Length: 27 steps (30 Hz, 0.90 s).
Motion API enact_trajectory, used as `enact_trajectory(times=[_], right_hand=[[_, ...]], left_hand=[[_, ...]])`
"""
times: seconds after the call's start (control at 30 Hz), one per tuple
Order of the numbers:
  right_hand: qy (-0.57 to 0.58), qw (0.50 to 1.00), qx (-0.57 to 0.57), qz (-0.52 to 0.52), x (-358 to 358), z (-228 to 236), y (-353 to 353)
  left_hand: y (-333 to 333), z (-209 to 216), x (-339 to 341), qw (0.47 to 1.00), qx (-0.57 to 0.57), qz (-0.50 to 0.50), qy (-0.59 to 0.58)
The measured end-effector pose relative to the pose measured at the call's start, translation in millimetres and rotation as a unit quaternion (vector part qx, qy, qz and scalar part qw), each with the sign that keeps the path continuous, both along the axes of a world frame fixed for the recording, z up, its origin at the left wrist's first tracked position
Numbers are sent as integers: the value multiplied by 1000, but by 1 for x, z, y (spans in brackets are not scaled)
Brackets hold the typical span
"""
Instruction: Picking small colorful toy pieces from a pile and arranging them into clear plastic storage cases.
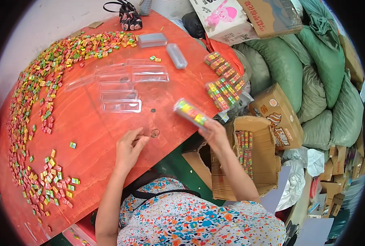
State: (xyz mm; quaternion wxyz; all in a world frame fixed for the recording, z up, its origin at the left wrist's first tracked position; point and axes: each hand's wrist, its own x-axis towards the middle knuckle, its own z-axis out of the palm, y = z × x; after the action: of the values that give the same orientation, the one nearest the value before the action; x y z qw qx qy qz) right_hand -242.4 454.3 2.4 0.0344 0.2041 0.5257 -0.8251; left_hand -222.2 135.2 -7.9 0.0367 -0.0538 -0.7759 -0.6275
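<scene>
My right hand [214,133] grips one end of a long clear plastic tray [190,112] filled with a row of small yellow, red and green packets. The tray is tilted above the near right edge of the red table [166,123] and slightly blurred. Over the table's near edge is my left hand [130,148], its fingers loosely curled, thumb and forefinger a little apart. Nothing shows in it. Beyond it lie several empty clear trays [121,106] in overlapping rows. Filled trays [221,95] are grouped at the table's right side.
Loose colourful packets [39,90] cover the table's left and far edge. An open cardboard box [225,180] with filled trays stands right of my body. Two upturned-looking clear containers [153,40] and a black floral bag [130,18] sit at the back. Green sacks [276,61] are heaped right.
</scene>
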Motion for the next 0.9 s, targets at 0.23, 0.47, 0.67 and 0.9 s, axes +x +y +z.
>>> enact_trajectory(times=[0.23,0.47,0.67,0.9], right_hand=[[5,990,-43,-135,-31,-23,67],[29,990,-39,-133,-55,-32,89],[-16,990,34,-134,-43,-11,74],[-70,978,197,7,24,-5,6]], left_hand=[[4,-1,7,995,-64,-25,70],[2,-5,9,994,-65,0,89],[2,-8,10,994,-74,-20,79],[1,-7,9,995,-62,-11,83]])
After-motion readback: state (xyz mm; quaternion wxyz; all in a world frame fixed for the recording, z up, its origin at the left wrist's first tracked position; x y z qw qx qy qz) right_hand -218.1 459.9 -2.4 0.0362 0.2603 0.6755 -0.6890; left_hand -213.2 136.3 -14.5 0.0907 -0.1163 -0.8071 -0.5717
